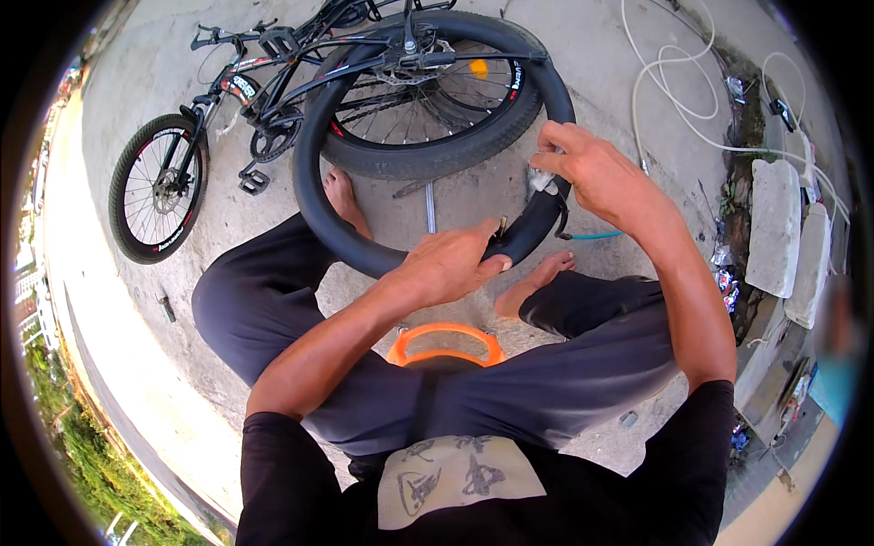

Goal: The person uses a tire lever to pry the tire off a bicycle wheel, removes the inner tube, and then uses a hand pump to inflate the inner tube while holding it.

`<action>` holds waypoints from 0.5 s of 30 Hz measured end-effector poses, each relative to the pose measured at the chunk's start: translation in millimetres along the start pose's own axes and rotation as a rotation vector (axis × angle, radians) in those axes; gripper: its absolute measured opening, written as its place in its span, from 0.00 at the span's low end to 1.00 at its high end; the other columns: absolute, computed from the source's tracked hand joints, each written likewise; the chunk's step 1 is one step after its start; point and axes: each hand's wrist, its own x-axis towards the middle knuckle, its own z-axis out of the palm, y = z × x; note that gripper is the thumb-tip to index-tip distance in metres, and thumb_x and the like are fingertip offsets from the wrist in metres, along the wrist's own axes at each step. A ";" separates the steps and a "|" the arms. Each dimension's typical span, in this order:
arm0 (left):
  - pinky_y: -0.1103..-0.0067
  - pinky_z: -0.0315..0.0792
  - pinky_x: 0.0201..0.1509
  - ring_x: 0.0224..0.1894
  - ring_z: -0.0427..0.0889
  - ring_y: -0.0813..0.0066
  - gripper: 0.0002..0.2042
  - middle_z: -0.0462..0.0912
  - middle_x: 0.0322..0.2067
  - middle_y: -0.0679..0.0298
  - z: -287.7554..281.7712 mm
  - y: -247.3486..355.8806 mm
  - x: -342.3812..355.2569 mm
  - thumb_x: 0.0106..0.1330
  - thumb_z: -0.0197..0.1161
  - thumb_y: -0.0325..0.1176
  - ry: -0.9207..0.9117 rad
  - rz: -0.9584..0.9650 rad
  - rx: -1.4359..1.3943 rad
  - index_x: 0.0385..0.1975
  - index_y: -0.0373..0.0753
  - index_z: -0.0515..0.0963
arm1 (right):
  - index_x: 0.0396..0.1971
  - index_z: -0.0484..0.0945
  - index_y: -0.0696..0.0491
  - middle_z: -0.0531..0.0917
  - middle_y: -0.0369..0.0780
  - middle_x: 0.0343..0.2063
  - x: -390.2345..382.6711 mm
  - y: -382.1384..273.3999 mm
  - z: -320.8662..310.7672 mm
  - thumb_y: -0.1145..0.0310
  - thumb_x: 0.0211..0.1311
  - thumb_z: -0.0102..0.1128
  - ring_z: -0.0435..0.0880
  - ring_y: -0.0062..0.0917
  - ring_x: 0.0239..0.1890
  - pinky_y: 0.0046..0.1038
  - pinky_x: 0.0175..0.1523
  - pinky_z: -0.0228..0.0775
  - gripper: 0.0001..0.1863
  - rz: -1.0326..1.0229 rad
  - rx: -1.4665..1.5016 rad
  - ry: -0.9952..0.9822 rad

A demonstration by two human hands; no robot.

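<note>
black inner tube held up in both hands over the lap, above a concrete floor.

head view: the inner tube (314, 173) is gripped at its near arc; the left hand (451, 264) is closed under it beside the brass valve (502, 225), the right hand (587, 168) is pinched shut on a small whitish piece (541, 182) against the tube. the loop stretches up and leftward, away from both hands, toward the upturned bicycle (273, 82); an orange basin (446, 341) sits below.

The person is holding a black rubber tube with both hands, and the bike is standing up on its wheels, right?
Not quite. Both hands, left hand and right hand, do hold the black tube, but the head view shows the bike lying flat on the concrete, not standing.
</note>
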 end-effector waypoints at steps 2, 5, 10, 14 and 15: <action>0.61 0.72 0.49 0.45 0.82 0.45 0.22 0.83 0.41 0.47 4.8 -4.0 0.3 0.69 0.61 0.44 0.021 0.002 -0.039 0.54 0.34 0.71 | 0.34 0.82 0.58 0.77 0.40 0.39 -5.6 7.6 0.7 0.82 0.50 0.56 0.81 0.37 0.44 0.35 0.50 0.75 0.10 0.060 0.160 -0.009; 0.64 0.72 0.51 0.48 0.82 0.50 0.23 0.83 0.44 0.49 10.7 -6.5 2.2 0.66 0.65 0.44 0.082 -0.013 -0.130 0.54 0.34 0.71 | 0.35 0.83 0.58 0.78 0.44 0.40 -19.1 19.8 -2.8 0.81 0.54 0.55 0.81 0.41 0.45 0.36 0.51 0.74 0.11 0.295 -0.059 -0.119; 0.68 0.73 0.52 0.52 0.82 0.57 0.26 0.83 0.47 0.53 10.1 -11.2 0.6 0.62 0.70 0.42 0.163 -0.038 -0.339 0.54 0.35 0.70 | 0.27 0.83 0.61 0.82 0.48 0.30 -24.1 8.6 -15.3 0.62 0.64 0.57 0.83 0.42 0.36 0.42 0.44 0.74 0.16 0.735 -0.065 -0.200; 0.67 0.74 0.49 0.47 0.83 0.55 0.24 0.82 0.45 0.50 12.0 0.0 -0.9 0.60 0.71 0.40 0.245 -0.019 -0.281 0.50 0.36 0.69 | 0.21 0.80 0.65 0.81 0.48 0.15 -29.6 -17.2 5.9 0.37 0.66 0.54 0.84 0.38 0.22 0.42 0.35 0.75 0.39 0.922 0.601 -0.223; 0.66 0.74 0.47 0.45 0.84 0.54 0.23 0.83 0.43 0.50 11.6 3.0 -1.6 0.60 0.71 0.40 0.236 -0.030 -0.218 0.48 0.36 0.70 | 0.21 0.80 0.65 0.81 0.48 0.15 -30.1 -20.7 13.9 0.37 0.66 0.54 0.84 0.38 0.22 0.42 0.35 0.75 0.39 0.923 0.598 -0.228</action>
